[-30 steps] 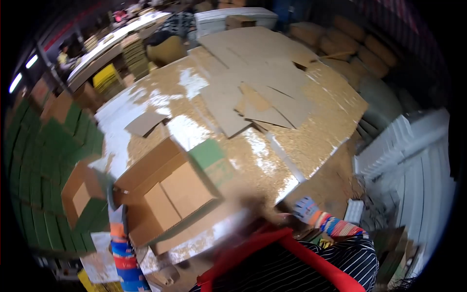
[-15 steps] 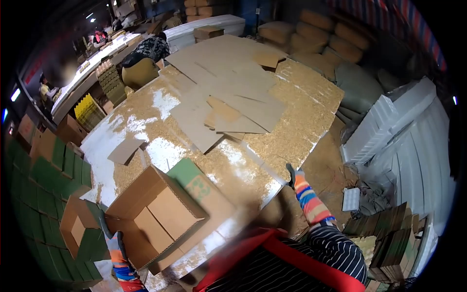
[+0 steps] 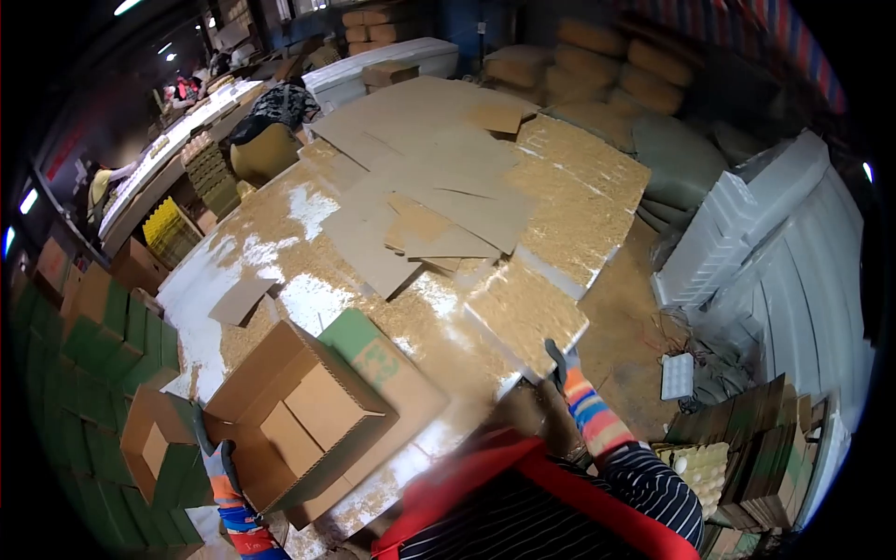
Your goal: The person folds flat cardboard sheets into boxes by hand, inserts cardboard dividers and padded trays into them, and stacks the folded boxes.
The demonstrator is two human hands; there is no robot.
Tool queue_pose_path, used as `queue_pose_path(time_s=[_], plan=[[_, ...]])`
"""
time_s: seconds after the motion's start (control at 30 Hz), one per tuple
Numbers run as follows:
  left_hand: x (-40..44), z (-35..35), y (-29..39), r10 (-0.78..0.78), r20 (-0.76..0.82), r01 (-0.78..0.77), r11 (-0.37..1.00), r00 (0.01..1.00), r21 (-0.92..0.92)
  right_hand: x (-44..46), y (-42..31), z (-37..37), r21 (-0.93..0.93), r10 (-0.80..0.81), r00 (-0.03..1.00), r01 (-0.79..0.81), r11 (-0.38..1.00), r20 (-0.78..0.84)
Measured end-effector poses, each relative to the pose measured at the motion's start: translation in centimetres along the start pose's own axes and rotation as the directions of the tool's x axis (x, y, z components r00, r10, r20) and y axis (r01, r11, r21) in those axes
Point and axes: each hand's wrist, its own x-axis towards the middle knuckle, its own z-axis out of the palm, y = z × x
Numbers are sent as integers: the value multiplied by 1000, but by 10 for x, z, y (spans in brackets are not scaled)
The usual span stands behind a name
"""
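Your left grip [image 3: 220, 462] was closed on the left wall of the open cardboard carton [image 3: 303, 411], which lay to its right. Your right grip [image 3: 560, 362], nearer the husk-covered foam slab [image 3: 527, 313], touched its near right corner, fingers' closure untellable; the slab stretched forward and leftward.

Rainbow-striped sleeves [image 3: 597, 413], red strap [image 3: 607, 504], grey gloves [image 3: 220, 457]

dim workshop. strip lights [image 3: 28, 201] far left, long white bench [image 3: 177, 137] upper left, brown floor [image 3: 625, 331] right, striped sheet [image 3: 782, 45] upper right.
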Motion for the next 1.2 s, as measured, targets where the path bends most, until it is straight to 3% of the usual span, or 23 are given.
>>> queue_pose_path(time_s=[0.07, 0.13, 0.2, 0.27, 0.33, 0.47, 0.5, 0.57, 0.6, 0.63, 0.73, 0.8, 0.83, 0.9, 0.97, 1.0, 1.03, 1.07, 1.1, 1.13, 1.2], plan=[[-2, 2, 1, 4, -8, -5, 1000, 1000, -9, -30, -8, -9, 343, 247, 963, -269, 900, 108], [-3, 3, 2, 4, -11, -4, 1000, 1000, -15, -39, -15, -16, 431, 399, 886, -464, 774, 237], [-2, 9, 2, 13, -17, -13, 1000, 1000, -27, -37, -16, -15, 76, 402, 915, -398, 914, -44], [-5, 17, 15, 45, -29, -46, 999, 999, -9, -43, -60, 24, -8, 300, 954, -300, 954, 1], [-12, 27, 42, 0, -15, -1, 998, 1000, -65, -26, -80, 35, 260, 310, 914, -375, 890, 261], [-2, 31, 22, 13, -47, -19, 990, 999, -141, -14, -160, 113, -58, 186, 910, -177, 982, 370], [-3, 33, 27, -22, -47, 12, 979, 999, -204, -15, -172, 132, -103, 29, 824, 36, 994, 565], [-6, 38, 36, -37, -44, 22, 952, 998, -306, -31, -206, 190, -53, 90, 696, -74, 996, 713], [-7, 39, 34, -21, -43, 5, 939, 999, -344, -50, -221, 231, -16, 293, 658, -392, 920, 694], [-1, 40, 15, 80, -104, -104, 962, 991, -253, -67, -227, 267, -13, 316, 578, -466, 885, 752], [-6, 45, 31, -47, -87, 14, 938, 995, -347, -108, -210, 339, -84, 399, 339, -664, 743, 852], [12, 41, -16, 85, -100, -115, 933, 991, -342, -114, -172, 372, -129, 392, 236, -693, 710, 889], [10, 44, 1, -245, -80, 27, 404, 966, -914, -117, -162, 382, -174, 394, 135, -736, 654, 909], [5, 43, 9, -226, -82, 12, 385, 971, -923, -119, -162, 382, -281, 472, 98, -692, 665, 876], [-3, 36, -10, -120, -195, -80, 619, 973, -781, -116, -168, 376, -389, 559, 91, -626, 675, 824], [-5, 33, -27, -6, -269, -152, 812, 963, -564, -111, -171, 371, -436, 601, 108, -589, 681, 792], [-10, 34, 1, -181, -277, -10, 821, 944, -570, -94, -160, 362, -484, 635, 132, -536, 692, 761], [-13, 34, 13, -183, -309, 26, 893, 933, -449, -70, -141, 353, -528, 663, 160, -482, 699, 731], [-7, 38, -5, -121, -325, -65, 860, 938, -507, -43, -120, 341, -583, 643, 203, -287, 760, 739], [-4, 40, -5, -55, -345, -156, 817, 937, -555, -47, -121, 346, -573, 580, 174, -89, 814, 796], [-7, 54, 10, -116, -386, -176, 746, 915, -642, -55, -122, 355, -451, 439, 112, 311, 837, 892]])
